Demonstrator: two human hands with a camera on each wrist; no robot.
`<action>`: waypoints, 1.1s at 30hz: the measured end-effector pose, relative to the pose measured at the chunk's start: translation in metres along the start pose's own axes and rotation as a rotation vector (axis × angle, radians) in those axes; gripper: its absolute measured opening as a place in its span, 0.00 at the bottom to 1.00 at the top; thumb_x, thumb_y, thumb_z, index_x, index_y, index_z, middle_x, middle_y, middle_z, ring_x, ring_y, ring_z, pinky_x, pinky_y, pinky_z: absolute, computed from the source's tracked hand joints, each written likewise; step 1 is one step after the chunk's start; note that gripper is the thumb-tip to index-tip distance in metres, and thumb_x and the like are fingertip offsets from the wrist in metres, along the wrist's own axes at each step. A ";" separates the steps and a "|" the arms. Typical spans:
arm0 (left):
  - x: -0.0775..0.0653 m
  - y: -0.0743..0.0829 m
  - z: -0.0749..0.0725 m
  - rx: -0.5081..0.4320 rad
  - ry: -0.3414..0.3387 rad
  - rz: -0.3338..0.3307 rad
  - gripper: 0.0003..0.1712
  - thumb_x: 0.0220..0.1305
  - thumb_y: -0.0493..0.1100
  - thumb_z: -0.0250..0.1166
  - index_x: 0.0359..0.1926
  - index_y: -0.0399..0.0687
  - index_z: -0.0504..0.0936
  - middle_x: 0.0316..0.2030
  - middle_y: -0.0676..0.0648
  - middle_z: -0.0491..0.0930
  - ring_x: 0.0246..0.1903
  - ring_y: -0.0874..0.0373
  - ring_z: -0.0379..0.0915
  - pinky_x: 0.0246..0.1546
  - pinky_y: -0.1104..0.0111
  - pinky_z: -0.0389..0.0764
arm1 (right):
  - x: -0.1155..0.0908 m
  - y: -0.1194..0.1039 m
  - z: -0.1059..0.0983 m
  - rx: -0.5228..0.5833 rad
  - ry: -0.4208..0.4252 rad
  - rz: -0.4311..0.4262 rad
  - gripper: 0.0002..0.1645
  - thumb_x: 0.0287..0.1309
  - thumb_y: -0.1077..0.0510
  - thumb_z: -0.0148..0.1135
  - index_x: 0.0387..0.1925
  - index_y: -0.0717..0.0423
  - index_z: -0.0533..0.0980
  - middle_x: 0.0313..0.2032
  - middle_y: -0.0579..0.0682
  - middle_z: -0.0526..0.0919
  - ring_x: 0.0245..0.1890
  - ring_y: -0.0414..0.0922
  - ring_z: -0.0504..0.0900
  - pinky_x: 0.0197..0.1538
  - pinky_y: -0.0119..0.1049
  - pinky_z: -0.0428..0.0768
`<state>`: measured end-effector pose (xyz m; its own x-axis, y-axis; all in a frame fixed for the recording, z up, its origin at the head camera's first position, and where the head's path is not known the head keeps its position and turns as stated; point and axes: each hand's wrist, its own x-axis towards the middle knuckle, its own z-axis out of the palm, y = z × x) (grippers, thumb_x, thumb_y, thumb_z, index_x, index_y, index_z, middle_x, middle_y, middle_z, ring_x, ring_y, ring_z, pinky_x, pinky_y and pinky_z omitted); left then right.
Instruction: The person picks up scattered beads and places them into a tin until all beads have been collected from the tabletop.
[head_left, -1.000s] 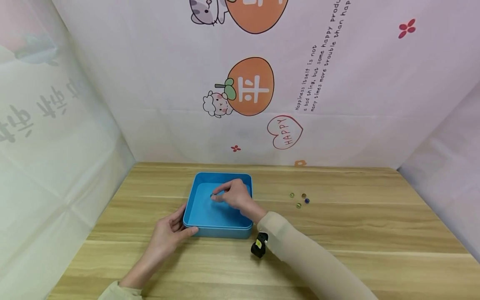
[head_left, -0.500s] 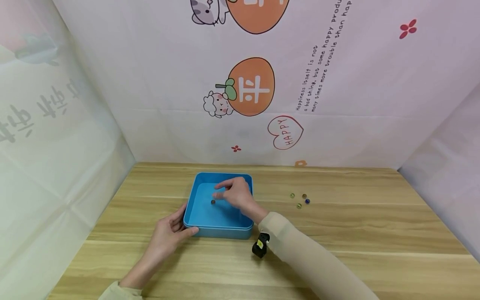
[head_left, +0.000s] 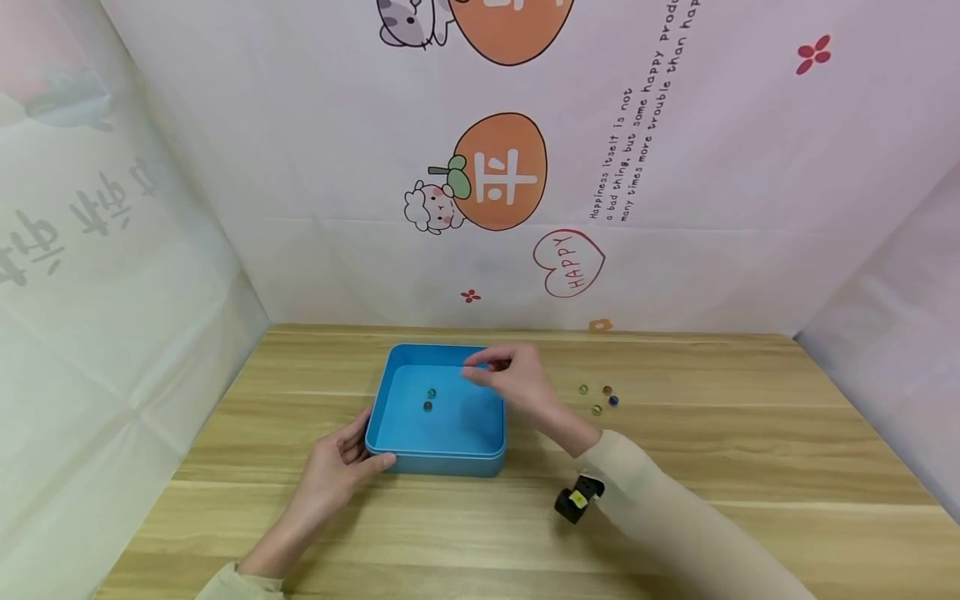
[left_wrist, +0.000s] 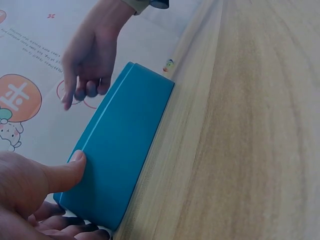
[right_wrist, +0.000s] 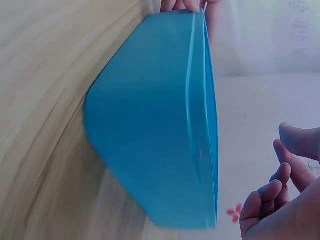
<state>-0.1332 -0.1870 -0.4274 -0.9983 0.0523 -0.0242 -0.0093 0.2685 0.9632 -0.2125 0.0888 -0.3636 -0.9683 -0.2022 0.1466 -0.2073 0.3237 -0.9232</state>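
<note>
A blue square box (head_left: 438, 465) stands on the wooden table, its top uncovered. My left hand (head_left: 330, 475) grips its near left corner, thumb on the front wall and fingers at the left side; the left wrist view shows that thumb (left_wrist: 67, 175) pressed on the wall. On the box floor lie a green marble (head_left: 432, 393) and a dark brownish marble (head_left: 427, 406), close together. Over the box's right edge hovers my right hand (head_left: 517, 383). In the right wrist view, nothing shows between its thumb and fingers (right_wrist: 295, 167).
Several glass marbles lie loose on the table right of the box, among them a blue marble (head_left: 613, 401), a brown marble (head_left: 607, 390) and a yellow-green marble (head_left: 597, 410). A printed white cloth (head_left: 337, 275) hangs behind the table (head_left: 675, 475), with cloth at both sides too.
My right hand has let go of a marble inside the box and moved right to its edge. Two marbles are now visible in there. The left hand keeps its grip on the corner.
</note>
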 end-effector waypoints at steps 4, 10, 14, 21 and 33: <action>-0.001 0.001 0.000 0.008 0.000 0.003 0.48 0.65 0.31 0.75 0.80 0.35 0.60 0.76 0.31 0.61 0.71 0.38 0.64 0.62 0.56 0.77 | -0.010 0.007 -0.025 0.001 0.022 0.025 0.11 0.67 0.58 0.74 0.45 0.62 0.90 0.31 0.50 0.82 0.32 0.47 0.72 0.30 0.32 0.69; -0.003 0.002 0.000 0.018 -0.003 0.022 0.47 0.65 0.32 0.75 0.79 0.34 0.61 0.75 0.29 0.61 0.70 0.35 0.65 0.62 0.53 0.77 | -0.024 0.021 -0.062 -0.021 0.062 0.081 0.16 0.67 0.55 0.74 0.49 0.62 0.88 0.38 0.53 0.84 0.37 0.49 0.73 0.34 0.34 0.73; -0.003 0.001 -0.001 0.015 0.004 0.010 0.48 0.65 0.32 0.75 0.80 0.35 0.61 0.75 0.30 0.61 0.70 0.37 0.65 0.62 0.54 0.77 | -0.031 0.030 -0.079 -0.042 0.087 0.090 0.18 0.68 0.54 0.73 0.52 0.62 0.87 0.40 0.53 0.84 0.37 0.48 0.73 0.34 0.33 0.74; -0.004 0.002 -0.002 0.003 0.004 -0.006 0.48 0.66 0.32 0.75 0.80 0.35 0.60 0.76 0.31 0.61 0.70 0.38 0.65 0.63 0.55 0.76 | -0.044 0.047 -0.098 -0.053 0.127 0.139 0.19 0.67 0.53 0.74 0.53 0.60 0.88 0.37 0.51 0.78 0.37 0.46 0.71 0.32 0.34 0.73; -0.003 0.003 0.000 0.027 -0.001 -0.021 0.48 0.66 0.34 0.75 0.81 0.37 0.60 0.76 0.33 0.61 0.71 0.40 0.65 0.62 0.56 0.77 | -0.066 0.073 -0.133 -0.096 0.173 0.222 0.26 0.67 0.49 0.74 0.59 0.62 0.85 0.45 0.53 0.83 0.41 0.44 0.75 0.37 0.35 0.79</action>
<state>-0.1307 -0.1868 -0.4246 -0.9979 0.0469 -0.0447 -0.0289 0.2955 0.9549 -0.1827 0.2486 -0.3932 -0.9991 0.0415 0.0114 0.0076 0.4302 -0.9027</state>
